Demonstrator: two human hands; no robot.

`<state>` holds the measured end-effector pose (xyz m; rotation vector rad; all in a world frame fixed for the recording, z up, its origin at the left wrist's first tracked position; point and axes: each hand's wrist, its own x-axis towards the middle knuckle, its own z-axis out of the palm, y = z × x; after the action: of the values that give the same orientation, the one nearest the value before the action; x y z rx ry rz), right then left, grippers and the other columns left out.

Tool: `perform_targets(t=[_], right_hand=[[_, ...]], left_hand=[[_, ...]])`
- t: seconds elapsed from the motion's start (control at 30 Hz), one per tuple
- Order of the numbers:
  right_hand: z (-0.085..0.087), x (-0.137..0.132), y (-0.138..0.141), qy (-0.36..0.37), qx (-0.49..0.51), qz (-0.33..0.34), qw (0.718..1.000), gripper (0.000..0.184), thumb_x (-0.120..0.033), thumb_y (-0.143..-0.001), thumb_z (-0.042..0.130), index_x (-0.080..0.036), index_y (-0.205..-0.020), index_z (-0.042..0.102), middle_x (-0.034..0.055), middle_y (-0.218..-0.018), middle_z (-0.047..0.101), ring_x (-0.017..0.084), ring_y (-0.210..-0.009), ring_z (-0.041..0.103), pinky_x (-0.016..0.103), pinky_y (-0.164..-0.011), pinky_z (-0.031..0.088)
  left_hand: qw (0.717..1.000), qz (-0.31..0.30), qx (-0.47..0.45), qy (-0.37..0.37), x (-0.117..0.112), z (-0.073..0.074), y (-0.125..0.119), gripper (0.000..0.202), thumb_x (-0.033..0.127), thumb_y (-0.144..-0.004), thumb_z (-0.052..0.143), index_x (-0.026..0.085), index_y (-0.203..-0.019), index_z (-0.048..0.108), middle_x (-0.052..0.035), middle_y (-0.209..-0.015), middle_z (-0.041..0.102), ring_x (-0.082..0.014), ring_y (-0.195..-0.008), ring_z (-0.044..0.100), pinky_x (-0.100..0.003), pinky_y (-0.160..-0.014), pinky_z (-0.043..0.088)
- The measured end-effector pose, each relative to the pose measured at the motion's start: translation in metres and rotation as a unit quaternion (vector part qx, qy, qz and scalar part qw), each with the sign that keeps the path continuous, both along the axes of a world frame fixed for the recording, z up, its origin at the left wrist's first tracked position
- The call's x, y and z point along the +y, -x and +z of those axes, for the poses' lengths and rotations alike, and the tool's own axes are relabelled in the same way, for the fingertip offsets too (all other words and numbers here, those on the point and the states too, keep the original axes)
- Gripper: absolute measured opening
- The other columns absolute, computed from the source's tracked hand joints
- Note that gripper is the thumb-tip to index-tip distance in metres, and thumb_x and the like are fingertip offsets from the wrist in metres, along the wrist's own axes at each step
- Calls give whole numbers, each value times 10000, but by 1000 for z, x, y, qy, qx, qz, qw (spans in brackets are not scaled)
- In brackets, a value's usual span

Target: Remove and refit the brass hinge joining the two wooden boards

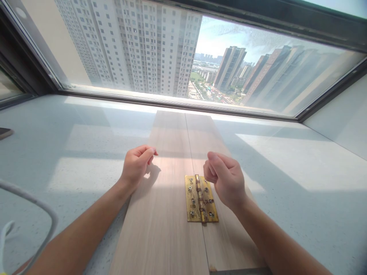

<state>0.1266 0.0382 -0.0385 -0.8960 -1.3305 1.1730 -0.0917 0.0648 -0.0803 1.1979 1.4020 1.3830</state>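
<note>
Item: two pale wooden boards (pixel 160 214) laid side by side on a light speckled worktop (pixel 301 183) below a wide window (pixel 200 57), joined across their seam by a brass hinge (pixel 200 198). The boards run lengthwise away from the person toward the window, the seam between them following the same line. The hinge lies flat and opened out, one leaf on each board, its pin straight along the seam; its long axis matches that of the boards, and screw heads show in both leaves. Left hand (pixel 137 165): loosely curled, fingertips drawn to the thumb, hovering over the left board's outer edge; whether it pinches something small cannot be told. Right hand (pixel 226 179): likewise half-closed with fingers folded in, just beside the hinge's right leaf, over the right board; nothing visible in it. Handling, as judged: the boards look stiff, flat and moderately light, smooth enough to slide on the worktop; best taken by the long outer edges, both boards together, since the hinge would let them fold at the seam. The hinge is hard metal, not fragile. Also present: a dark flat object (pixel 5 133) at the far left, and a grey cable (pixel 34 206) looping in at lower left.
</note>
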Motion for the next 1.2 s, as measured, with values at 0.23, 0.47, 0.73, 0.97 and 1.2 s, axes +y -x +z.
perform_targets(t=[0.23,0.47,0.73,0.97,1.2], right_hand=[[-1,9,-18,24,2,-62,998,383,-461,-772,681,-190,-566,506,-25,-515,515,99,-492,459,266,-518,383],[-5,0,-3,14,32,-111,993,420,-458,-832,615,-198,-561,427,-61,-490,358,81,-458,336,250,-468,316],[6,7,-15,17,-82,49,995,367,-419,-916,426,-214,-612,431,-45,-487,380,104,-460,332,266,-459,265],[37,4,-39,-39,-604,-199,771,566,-578,-872,395,-205,-447,391,12,-441,439,120,-413,312,282,-448,165],[55,-7,-35,12,-734,-77,675,516,-542,-891,328,-199,-507,354,11,-462,460,138,-467,375,285,-475,203]], left_hand=[[1000,1,16,4,0,2,-2,228,320,-781,550,177,-606,576,48,-481,353,-93,-462,298,-251,-444,228],[1000,0,0,12,2,-1,-1,233,318,-794,557,173,-614,588,50,-482,366,-83,-474,285,-244,-455,212],[1000,-1,-2,14,0,0,-1,233,305,-794,562,172,-605,587,50,-484,367,-79,-488,295,-242,-464,220],[1000,5,-6,17,2,1,-3,232,297,-790,567,163,-602,590,54,-467,367,-67,-471,291,-236,-459,211],[1000,16,2,10,3,-2,-2,235,292,-789,572,156,-598,586,52,-472,376,-66,-473,294,-234,-463,216]])
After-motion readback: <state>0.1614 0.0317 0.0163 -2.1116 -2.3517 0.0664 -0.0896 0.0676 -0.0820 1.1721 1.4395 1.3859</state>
